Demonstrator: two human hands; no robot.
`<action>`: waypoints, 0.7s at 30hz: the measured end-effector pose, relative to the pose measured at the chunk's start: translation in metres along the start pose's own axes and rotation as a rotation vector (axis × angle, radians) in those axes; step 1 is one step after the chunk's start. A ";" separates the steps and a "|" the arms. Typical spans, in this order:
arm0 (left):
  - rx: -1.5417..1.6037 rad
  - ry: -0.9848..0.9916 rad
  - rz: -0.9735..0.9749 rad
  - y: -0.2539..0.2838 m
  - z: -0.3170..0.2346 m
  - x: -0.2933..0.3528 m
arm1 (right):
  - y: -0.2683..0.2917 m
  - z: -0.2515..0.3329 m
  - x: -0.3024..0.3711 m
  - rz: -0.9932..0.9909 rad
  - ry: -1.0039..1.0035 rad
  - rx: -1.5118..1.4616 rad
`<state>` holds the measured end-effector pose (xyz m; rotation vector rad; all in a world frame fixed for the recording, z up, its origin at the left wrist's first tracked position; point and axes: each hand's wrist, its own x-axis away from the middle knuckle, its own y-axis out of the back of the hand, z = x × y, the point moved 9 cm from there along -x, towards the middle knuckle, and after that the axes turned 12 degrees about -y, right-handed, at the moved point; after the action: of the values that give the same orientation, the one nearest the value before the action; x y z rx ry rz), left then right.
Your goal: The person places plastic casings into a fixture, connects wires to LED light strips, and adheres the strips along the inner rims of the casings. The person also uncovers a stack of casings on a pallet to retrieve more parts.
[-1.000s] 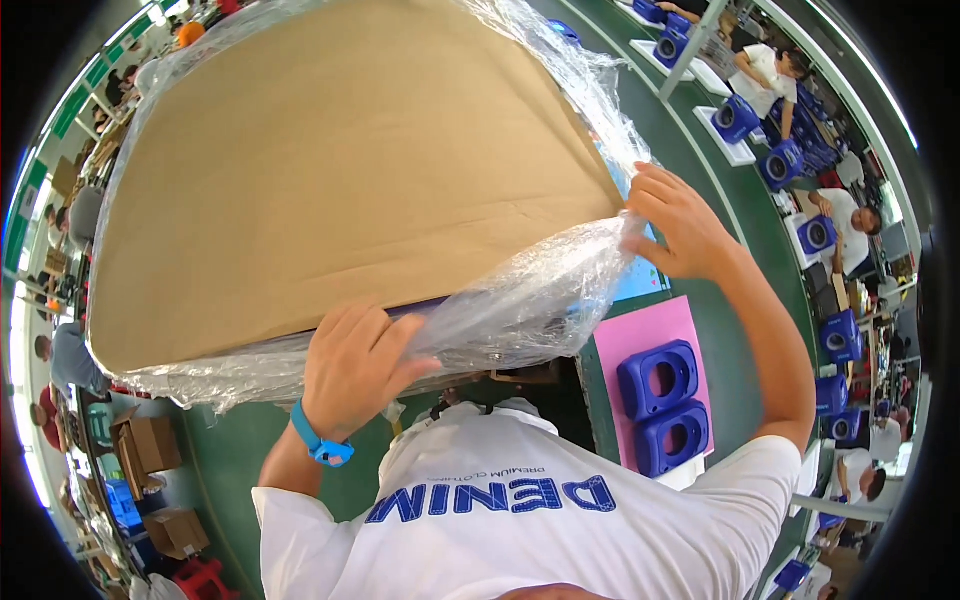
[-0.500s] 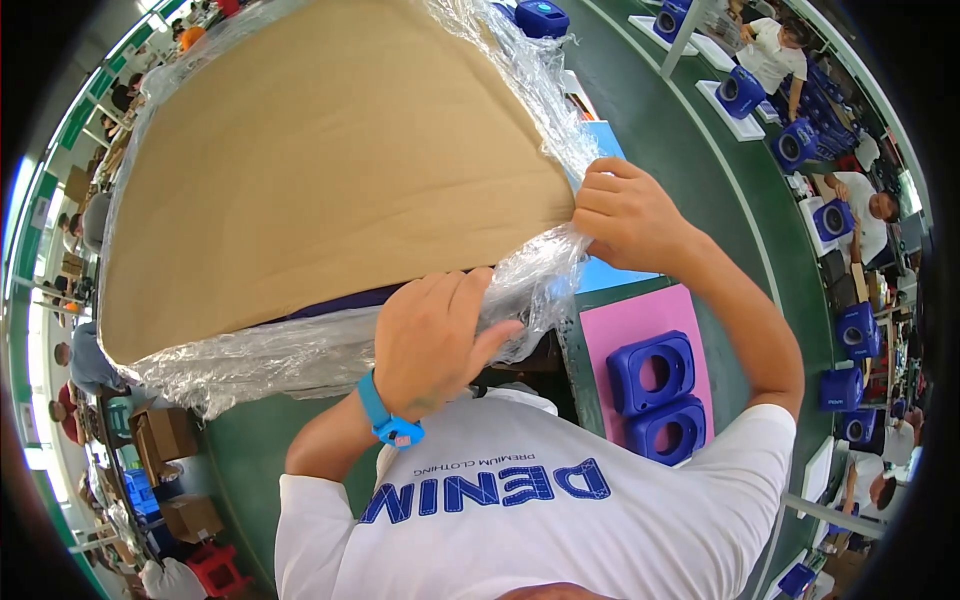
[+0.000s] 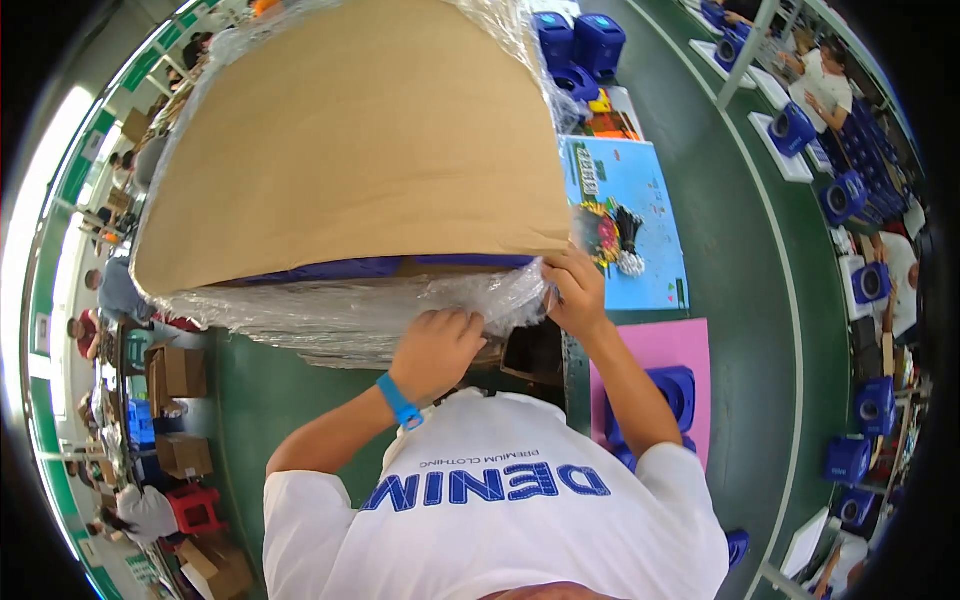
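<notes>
between left hand (image 3: 437,354) and right hand (image 3: 578,292) lies bunched clear film (image 3: 508,300)

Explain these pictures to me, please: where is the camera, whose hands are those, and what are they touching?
There is no machine here, just a person's two bare hands. The camera sits on the person's head, looking down; its wide lens bends straight edges. A big brown sheet lies ahead, clear wrap along its edges. The right hand pinches the wrap near a corner; the left hand, wearing a blue wristband, touches it, though its grip is unclear. To the right, a blue board bears a dark bundle; nearer, blue parts lie on a pink sheet.
</notes>
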<state>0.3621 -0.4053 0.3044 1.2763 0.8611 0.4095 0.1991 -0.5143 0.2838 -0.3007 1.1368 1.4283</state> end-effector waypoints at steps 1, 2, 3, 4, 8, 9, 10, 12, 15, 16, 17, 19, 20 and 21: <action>0.084 0.065 -0.071 0.018 0.007 0.003 | 0.002 0.002 -0.001 0.010 -0.022 -0.044; -0.019 0.040 -0.169 0.048 0.012 0.004 | 0.006 0.006 -0.007 0.010 -0.002 -0.067; -0.117 0.019 -0.264 0.083 0.015 0.006 | 0.008 0.010 -0.012 0.066 -0.025 -0.064; -0.240 0.052 -0.271 0.110 0.021 0.003 | 0.007 0.010 -0.015 0.121 -0.041 -0.060; -0.447 0.123 -0.094 0.142 0.095 0.002 | 0.019 0.009 -0.013 0.141 -0.115 -0.192; -0.320 0.078 -0.048 0.137 0.113 0.017 | 0.021 0.013 -0.013 0.149 -0.094 -0.208; -0.192 0.030 -0.004 0.132 0.125 0.027 | 0.023 0.012 -0.016 0.131 -0.138 -0.239; -0.242 0.057 0.000 0.134 0.142 0.034 | 0.033 0.007 -0.018 0.091 -0.247 -0.277; -0.349 0.101 -0.079 0.159 0.156 0.036 | 0.048 0.010 -0.037 -0.025 -0.212 -0.243; -0.410 0.112 -0.170 0.178 0.155 0.032 | 0.054 0.006 -0.048 -0.103 -0.252 -0.281; -0.456 0.113 -0.190 0.192 0.150 0.027 | 0.053 0.000 -0.057 -0.046 -0.275 -0.294; -0.487 0.125 -0.209 0.215 0.141 0.028 | 0.057 0.015 -0.092 -0.071 -0.247 -0.298; -0.505 0.123 -0.228 0.223 0.139 0.028 | 0.063 0.023 -0.111 -0.104 -0.231 -0.288; -0.541 0.063 -0.252 0.228 0.130 0.027 | 0.062 0.030 -0.130 -0.080 -0.205 -0.282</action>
<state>0.5192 -0.4092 0.5162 0.6518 0.8762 0.4442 0.1899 -0.5589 0.4239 -0.3837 0.7496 1.5111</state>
